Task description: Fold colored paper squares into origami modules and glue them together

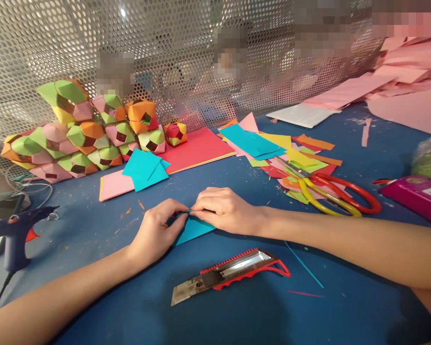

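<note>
On the table (pixel 122 318), the left hand (pixel 156 229) and the right hand (pixel 232 211) both pinch a blue paper (pixel 196 230); near them lies a cutter (pixel 230 271).

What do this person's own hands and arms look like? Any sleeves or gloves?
The left hand and right hand are ungloved, with no rings showing. The left forearm and right forearm have no sleeves in view, and no watch, bracelet or markings can be seen.
</note>
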`<state>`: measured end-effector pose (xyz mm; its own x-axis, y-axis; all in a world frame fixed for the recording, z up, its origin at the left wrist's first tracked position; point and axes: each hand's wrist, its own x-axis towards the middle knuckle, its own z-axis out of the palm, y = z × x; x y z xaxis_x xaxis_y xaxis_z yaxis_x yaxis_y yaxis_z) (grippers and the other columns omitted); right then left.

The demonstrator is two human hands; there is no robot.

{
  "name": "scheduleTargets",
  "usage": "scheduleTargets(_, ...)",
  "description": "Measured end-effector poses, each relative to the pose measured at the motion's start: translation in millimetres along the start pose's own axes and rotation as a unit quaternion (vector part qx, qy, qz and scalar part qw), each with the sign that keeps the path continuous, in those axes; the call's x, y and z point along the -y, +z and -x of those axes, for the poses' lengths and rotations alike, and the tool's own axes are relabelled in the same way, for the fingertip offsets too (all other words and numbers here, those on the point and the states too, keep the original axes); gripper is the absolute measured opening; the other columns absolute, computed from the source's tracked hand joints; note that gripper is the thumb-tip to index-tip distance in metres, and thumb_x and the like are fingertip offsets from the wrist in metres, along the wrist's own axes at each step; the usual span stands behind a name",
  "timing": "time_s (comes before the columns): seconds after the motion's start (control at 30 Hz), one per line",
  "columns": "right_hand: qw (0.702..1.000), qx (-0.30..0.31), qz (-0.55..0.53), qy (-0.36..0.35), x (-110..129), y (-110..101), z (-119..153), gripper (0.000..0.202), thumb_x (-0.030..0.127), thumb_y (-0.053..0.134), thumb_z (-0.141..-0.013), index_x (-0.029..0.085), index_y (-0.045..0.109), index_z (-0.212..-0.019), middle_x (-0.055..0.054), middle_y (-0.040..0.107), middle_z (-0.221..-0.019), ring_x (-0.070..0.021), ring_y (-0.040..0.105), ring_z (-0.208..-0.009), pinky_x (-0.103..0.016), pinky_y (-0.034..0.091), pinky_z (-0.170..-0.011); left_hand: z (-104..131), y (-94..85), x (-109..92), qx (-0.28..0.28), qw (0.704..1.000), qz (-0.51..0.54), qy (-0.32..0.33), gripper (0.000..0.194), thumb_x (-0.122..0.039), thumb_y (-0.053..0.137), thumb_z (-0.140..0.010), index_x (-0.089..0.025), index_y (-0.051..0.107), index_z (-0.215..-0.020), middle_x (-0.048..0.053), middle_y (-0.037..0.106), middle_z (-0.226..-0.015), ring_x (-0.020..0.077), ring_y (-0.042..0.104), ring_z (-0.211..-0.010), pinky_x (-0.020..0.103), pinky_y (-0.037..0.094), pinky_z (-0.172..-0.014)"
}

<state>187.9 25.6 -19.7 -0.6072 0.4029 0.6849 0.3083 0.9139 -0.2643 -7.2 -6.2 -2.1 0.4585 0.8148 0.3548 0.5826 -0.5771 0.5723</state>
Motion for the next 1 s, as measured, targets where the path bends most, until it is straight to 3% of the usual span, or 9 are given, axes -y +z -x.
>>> scheduleTargets(0.13, 0.999, 0.042, -0.005, 0.007, 5, -2, -2, 0.02, 0.021, 0.05, -0.089, 0.013, 0.064, -0.077, -0.003, 0.063, -0.068, -0.0121, 0.057, -0.064, -0.026, 0.045, -0.066, 1, 0.4, -2, 0.008, 1.0, -0.024, 0.005, 0.008, -0.013, 0.051, -0.083, -0.017, 0.058, -0.082, 0.0, 0.061, -0.076, 0.0115, 0.058, -0.071, 0.022, 0.046, -0.066)
scheduleTargets(0.3, 0.998, 0.013, -0.01, 0.059, 6, -2, -4, 0.016, 0.022, 0.052, -0.088, 0.011, 0.063, -0.088, -0.007, 0.065, -0.079, -0.0139, 0.059, -0.074, -0.026, 0.046, -0.069, 1, -0.2, -1, -0.044, 0.998, -0.03, -0.015, 0.007, -0.017, 0.051, -0.084, -0.018, 0.057, -0.082, 0.0, 0.061, -0.076, 0.0122, 0.058, -0.073, 0.024, 0.046, -0.067)
scheduleTargets(0.57, 0.996, 0.08, 0.047, 0.009, 9, -4, -6, 0.022, 0.021, 0.048, -0.09, 0.013, 0.065, -0.078, -0.004, 0.063, -0.07, -0.0143, 0.057, -0.068, -0.029, 0.044, -0.07, -1, 3.0, -1, -0.007, 0.999, -0.044, -0.002, 0.011, -0.007, 0.05, -0.076, -0.017, 0.054, -0.079, -0.002, 0.056, -0.073, 0.0093, 0.052, -0.068, 0.021, 0.042, -0.065)
scheduleTargets(0.73, 0.998, 0.047, 0.032, 0.027, 11, -6, -8, 0.018, 0.019, 0.048, -0.09, 0.013, 0.064, -0.083, -0.006, 0.066, -0.077, -0.014, 0.059, -0.073, -0.028, 0.045, -0.072, -1, 2.0, -2, -0.029, 0.998, -0.038, -0.043, 0.007, -0.011, 0.05, -0.077, -0.017, 0.053, -0.077, -0.003, 0.053, -0.069, 0.0096, 0.048, -0.064, 0.021, 0.04, -0.06)
scheduleTargets(0.87, 0.999, 0.043, 0.025, 0.017, 12, -5, -7, 0.018, 0.017, 0.047, -0.09, 0.013, 0.063, -0.081, -0.005, 0.065, -0.075, -0.0142, 0.058, -0.072, -0.029, 0.046, -0.071, -1, 2.5, -3, -0.008, 0.999, -0.021, -0.038, 0.008, -0.01, 0.049, -0.076, -0.018, 0.051, -0.077, -0.004, 0.051, -0.068, 0.0088, 0.046, -0.062, 0.021, 0.039, -0.059)
scheduleTargets(1.0, 0.999, 0.004, -0.008, 0.051, 15, -4, -6, 0.014, 0.023, 0.054, -0.086, 0.013, 0.06, -0.094, -0.007, 0.065, -0.087, -0.0164, 0.06, -0.081, -0.03, 0.047, -0.075, 0, 3.3, 0, -0.031, 0.997, 0.013, -0.066, 0.007, -0.012, 0.051, -0.075, -0.018, 0.05, -0.077, -0.003, 0.052, -0.069, 0.0091, 0.047, -0.063, 0.022, 0.04, -0.059)
